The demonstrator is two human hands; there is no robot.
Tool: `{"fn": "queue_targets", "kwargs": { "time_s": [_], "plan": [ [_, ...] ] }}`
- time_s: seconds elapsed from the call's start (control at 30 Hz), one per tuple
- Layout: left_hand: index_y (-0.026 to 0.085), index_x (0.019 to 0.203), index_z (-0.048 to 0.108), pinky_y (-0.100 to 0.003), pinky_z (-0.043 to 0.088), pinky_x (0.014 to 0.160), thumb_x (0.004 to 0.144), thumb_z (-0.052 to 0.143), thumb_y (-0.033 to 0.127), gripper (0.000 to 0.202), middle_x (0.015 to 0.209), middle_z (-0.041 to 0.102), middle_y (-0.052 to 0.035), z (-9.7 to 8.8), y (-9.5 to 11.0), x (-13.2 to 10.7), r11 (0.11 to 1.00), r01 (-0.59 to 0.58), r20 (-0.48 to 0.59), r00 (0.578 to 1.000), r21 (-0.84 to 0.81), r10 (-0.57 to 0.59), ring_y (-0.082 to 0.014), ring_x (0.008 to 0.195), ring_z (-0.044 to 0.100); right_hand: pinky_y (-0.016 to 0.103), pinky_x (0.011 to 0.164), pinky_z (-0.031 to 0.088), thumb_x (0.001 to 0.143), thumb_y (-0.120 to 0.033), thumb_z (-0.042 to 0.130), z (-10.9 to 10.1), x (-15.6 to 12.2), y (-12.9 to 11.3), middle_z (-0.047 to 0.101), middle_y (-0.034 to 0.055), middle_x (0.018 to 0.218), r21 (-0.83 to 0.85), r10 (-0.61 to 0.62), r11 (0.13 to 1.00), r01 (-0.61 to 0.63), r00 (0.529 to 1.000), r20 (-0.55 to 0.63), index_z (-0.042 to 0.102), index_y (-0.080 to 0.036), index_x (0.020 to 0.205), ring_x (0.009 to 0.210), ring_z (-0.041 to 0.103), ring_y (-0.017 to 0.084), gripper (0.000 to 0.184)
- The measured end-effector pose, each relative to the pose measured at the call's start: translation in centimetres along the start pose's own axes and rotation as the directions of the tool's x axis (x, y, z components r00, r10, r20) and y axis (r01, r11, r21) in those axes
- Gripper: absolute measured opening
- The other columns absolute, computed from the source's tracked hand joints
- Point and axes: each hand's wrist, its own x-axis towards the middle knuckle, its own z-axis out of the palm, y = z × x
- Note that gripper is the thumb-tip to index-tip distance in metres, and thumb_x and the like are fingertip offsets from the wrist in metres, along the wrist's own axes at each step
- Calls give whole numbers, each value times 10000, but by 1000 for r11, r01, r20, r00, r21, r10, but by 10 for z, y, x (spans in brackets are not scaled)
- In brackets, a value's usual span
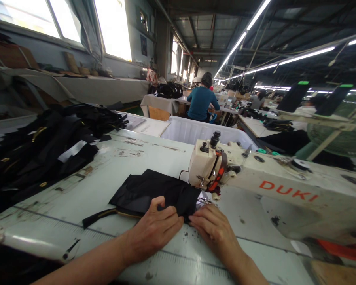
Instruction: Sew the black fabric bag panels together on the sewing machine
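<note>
A black fabric piece (157, 188) lies on the pale green table, its right end under the head of the sewing machine (206, 164). A strip with a brass-coloured zipper (114, 213) sticks out from its near left side. My left hand (158, 223) rests on the near edge of the fabric, fingers curled and pressed together on it. Close beside it, my right hand (212, 225) pinches the fabric's near right corner just in front of the presser foot (204, 200). The fingertips of both hands nearly meet; the needle itself I cannot make out.
A heap of black pieces with zippers (56, 146) covers the table's left side. Behind the machine stands a white plastic bin (180, 132). The machine arm (284, 186) spans the right. A person in a teal top (202, 102) sits farther back. A ruler scale (65, 227) runs along the near table.
</note>
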Motion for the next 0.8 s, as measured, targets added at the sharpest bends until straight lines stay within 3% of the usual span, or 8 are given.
{"fn": "queue_targets", "kwargs": {
  "time_s": [0.17, 0.3, 0.4, 0.53, 0.7, 0.8],
  "plan": [
    [83, 932, 624, -436, 306, 873, 990, 410, 36, 227, 796, 617, -38, -5, -2, 5, 979, -202, 75, 977, 34, 199, -169, 834, 530, 378, 760, 468, 994, -91, 363, -4, -5, -3, 647, 73, 819, -201, -177, 953, 226, 956, 235, 641, -115, 1019, 785, 560, 207, 280],
    [113, 827, 597, -434, 311, 870, 974, 424, 43, 237, 737, 565, -19, -5, -6, 12, 965, -262, 223, 940, -10, 258, -171, 779, 485, 379, 717, 453, 996, -90, 325, -1, -8, -3, 631, 76, 833, -223, -199, 931, 287, 916, 348, 643, -131, 885, 754, 534, 208, 339],
    [138, 814, 581, -428, 305, 860, 953, 469, 71, 191, 733, 548, -14, -3, -15, 15, 979, -182, 302, 932, -94, 202, -185, 803, 474, 376, 687, 434, 977, -80, 400, 1, -9, -4, 622, 62, 839, -229, -173, 935, 270, 913, 369, 626, -150, 842, 761, 528, 207, 273],
    [196, 962, 616, -402, 299, 869, 906, 592, 167, 67, 818, 579, -11, -3, -23, 15, 969, -20, 354, 929, -246, 109, -202, 877, 497, 363, 679, 431, 969, -96, 461, 1, -10, -3, 610, 45, 851, -230, -126, 946, 230, 911, 392, 616, -156, 880, 799, 529, 206, 188],
    [193, 1106, 607, -445, 285, 956, 954, 545, 370, 242, 933, 602, -54, -19, -8, 13, 968, 81, 440, 898, -237, 32, -237, 941, 518, 352, 729, 459, 945, -127, 536, -4, -16, -6, 607, 51, 918, -216, -82, 958, 187, 904, 420, 614, -125, 971, 861, 527, 212, 82],
    [150, 1234, 543, -441, 287, 1005, 906, 584, 460, 453, 1115, 580, -105, -29, 3, 10, 959, 143, 473, 881, -244, -11, -279, 1060, 491, 364, 804, 464, 948, -127, 526, -9, -20, -10, 609, 76, 1015, -196, -29, 972, 129, 895, 445, 575, -99, 1150, 925, 517, 226, 209]
  ]
}}
